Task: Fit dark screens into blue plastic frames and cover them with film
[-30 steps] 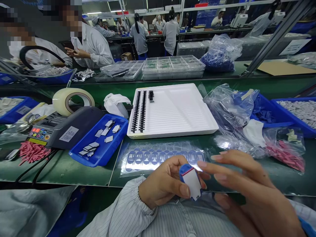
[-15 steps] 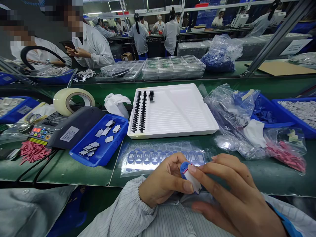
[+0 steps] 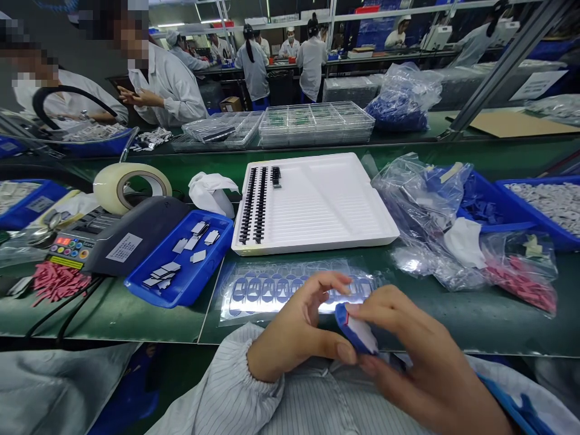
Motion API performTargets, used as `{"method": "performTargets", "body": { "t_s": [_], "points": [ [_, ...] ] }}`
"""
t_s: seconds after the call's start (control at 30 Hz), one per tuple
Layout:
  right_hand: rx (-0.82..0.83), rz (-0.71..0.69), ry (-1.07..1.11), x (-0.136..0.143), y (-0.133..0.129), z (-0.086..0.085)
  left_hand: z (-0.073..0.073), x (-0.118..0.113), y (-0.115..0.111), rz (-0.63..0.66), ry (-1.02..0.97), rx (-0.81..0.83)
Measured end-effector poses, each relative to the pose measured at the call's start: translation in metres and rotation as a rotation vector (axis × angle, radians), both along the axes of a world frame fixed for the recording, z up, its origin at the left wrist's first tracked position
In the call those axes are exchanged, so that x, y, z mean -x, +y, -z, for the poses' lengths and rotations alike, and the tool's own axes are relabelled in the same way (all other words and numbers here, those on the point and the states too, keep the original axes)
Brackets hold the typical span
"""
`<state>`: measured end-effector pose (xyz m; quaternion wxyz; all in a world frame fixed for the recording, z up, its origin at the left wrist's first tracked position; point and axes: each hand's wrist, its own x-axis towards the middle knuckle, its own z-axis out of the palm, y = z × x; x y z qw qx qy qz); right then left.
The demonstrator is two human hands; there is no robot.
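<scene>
My right hand (image 3: 417, 356) pinches a small blue and white piece (image 3: 357, 333) between thumb and fingers, over the bench's front edge. The piece is tilted, with a blue side, a white face and a thin red strip near its upper end; its exact kind cannot be made out. My left hand (image 3: 303, 326) is just left of it, fingers raised and apart, its thumb tip at or very near the piece's lower edge. Behind my hands lies a clear sheet of blue oval stickers (image 3: 272, 290). Beyond it, a white foam tray (image 3: 326, 211) carries rows of small black parts (image 3: 260, 205).
To the left are a blue bin (image 3: 181, 266) with white pieces, a grey tape dispenser (image 3: 136, 232), a tape roll (image 3: 131, 187) and pink strips (image 3: 58, 282). Plastic bags (image 3: 412, 211) and blue bins (image 3: 502, 211) stand right. Co-workers (image 3: 167, 84) are beyond the bench.
My left fingers have lifted off the piece and spread. My right hand now grips it with thumb and fingers, and it has turned so that more of its blue side shows.
</scene>
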<state>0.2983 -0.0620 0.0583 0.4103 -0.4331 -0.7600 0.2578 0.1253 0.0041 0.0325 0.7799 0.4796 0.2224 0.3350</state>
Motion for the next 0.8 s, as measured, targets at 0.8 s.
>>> {"method": "performTargets", "body": {
  "t_s": [0.8],
  "points": [
    [1.003,-0.12,0.874,0.011,0.025,0.0,-0.037,0.0,-0.012,-0.073,0.008,0.324]
  ]
}}
